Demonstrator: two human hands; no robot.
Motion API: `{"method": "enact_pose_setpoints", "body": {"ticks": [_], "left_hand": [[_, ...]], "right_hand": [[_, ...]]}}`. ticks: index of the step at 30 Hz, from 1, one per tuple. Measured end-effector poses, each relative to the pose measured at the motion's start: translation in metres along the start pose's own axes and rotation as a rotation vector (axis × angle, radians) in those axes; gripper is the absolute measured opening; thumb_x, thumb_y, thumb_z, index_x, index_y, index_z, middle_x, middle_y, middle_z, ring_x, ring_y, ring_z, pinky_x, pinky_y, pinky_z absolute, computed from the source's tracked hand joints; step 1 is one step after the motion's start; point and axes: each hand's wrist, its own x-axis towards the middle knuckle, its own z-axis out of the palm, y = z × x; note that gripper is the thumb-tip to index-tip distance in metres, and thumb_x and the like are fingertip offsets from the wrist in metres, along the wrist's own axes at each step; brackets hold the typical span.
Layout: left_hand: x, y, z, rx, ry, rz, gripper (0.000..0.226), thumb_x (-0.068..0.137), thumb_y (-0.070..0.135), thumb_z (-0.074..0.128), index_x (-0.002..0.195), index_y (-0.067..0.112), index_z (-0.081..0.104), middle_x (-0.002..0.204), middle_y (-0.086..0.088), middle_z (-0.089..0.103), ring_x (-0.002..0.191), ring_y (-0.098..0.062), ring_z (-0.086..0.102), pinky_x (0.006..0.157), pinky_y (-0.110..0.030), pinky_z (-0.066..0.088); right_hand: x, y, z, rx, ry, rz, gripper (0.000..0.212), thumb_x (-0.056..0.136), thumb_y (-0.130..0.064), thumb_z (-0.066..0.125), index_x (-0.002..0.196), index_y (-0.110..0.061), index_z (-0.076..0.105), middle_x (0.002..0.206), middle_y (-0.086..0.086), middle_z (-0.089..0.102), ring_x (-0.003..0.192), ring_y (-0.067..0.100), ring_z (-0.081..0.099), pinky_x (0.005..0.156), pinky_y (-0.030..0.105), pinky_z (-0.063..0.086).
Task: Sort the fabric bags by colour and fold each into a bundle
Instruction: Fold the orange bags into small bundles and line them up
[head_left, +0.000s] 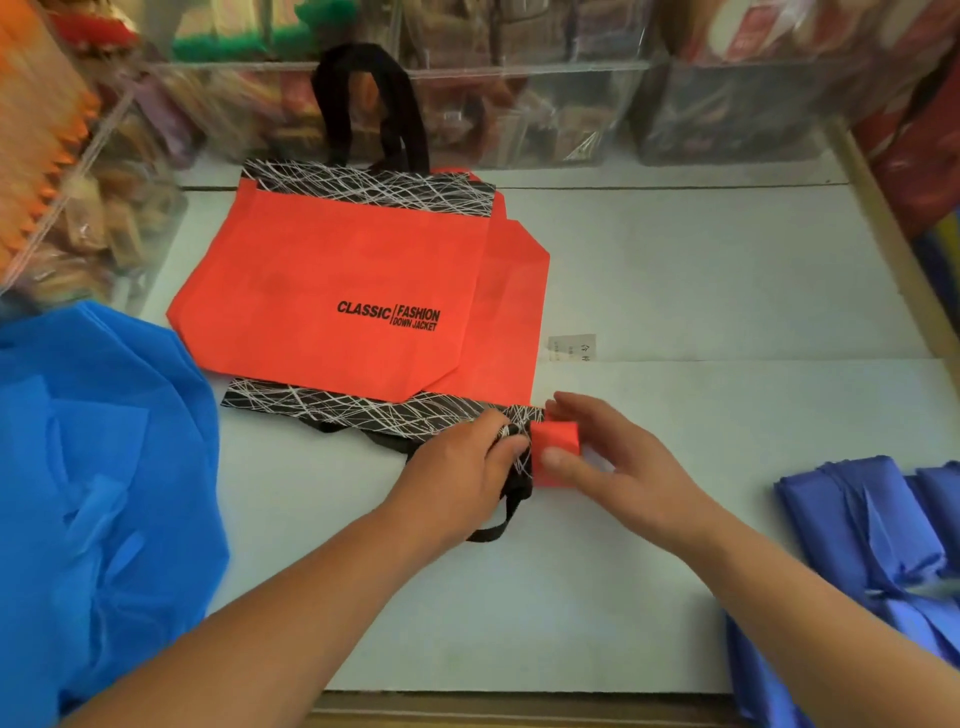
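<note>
Though left hand (460, 475) hides strap (501, 525) end, its grip pinches patterned band (523, 464); right hand (615, 460) pinches orange bundle (555, 446).

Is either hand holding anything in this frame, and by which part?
The left hand grips the black patterned band at its right end; the right hand pinches the folded orange bundle beside it.

Flat bag (332, 280) on table (675, 270) centre, loose heap (93, 467) left; folded bundles (872, 519) right
</note>
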Motion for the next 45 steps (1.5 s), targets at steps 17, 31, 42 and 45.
{"method": "enact_pose_setpoints", "body": {"ticks": [17,31,42,45], "left_hand": [[0.027,-0.011,-0.006,0.174,-0.023,0.19,0.061,0.094,0.064,0.044,0.143,0.03,0.059,0.14,0.014,0.064,0.134,-0.012,0.054,0.107,-0.042,0.047],[0.002,-0.021,0.019,0.003,0.186,0.262,0.045,0.098,0.041,0.057,0.14,0.023,0.057,0.135,0.008,0.065,0.123,-0.014,0.061,0.106,-0.039,0.05],[-0.055,0.098,-0.088,-0.544,0.077,-0.176,0.026,0.083,0.04,0.083,0.092,0.029,0.062,0.114,0.022,0.069,0.093,-0.018,0.071,0.065,-0.047,0.064],[-0.085,0.134,-0.13,-0.589,0.007,-0.145,0.024,0.086,0.027,0.082,0.095,0.032,0.06,0.107,0.011,0.073,0.082,-0.017,0.069,0.063,-0.034,0.058]], "right_hand": [[0.018,-0.003,0.013,-0.147,0.388,0.156,0.031,0.082,-0.039,0.085,0.112,-0.037,0.076,0.107,-0.013,0.051,0.106,0.01,0.058,0.09,0.027,0.047],[-0.002,-0.037,0.014,0.449,0.24,0.427,0.032,0.086,-0.028,0.083,0.112,-0.028,0.065,0.098,0.01,0.077,0.089,0.032,0.076,0.088,0.049,0.061],[-0.059,-0.139,-0.017,0.43,0.286,0.189,0.018,0.074,0.005,0.086,0.079,-0.009,0.076,0.084,0.013,0.078,0.081,0.033,0.076,0.074,0.047,0.063],[-0.09,-0.182,-0.033,0.414,0.238,0.126,0.027,0.073,0.01,0.084,0.067,-0.014,0.073,0.081,0.016,0.077,0.074,0.028,0.073,0.068,0.039,0.059]]}}
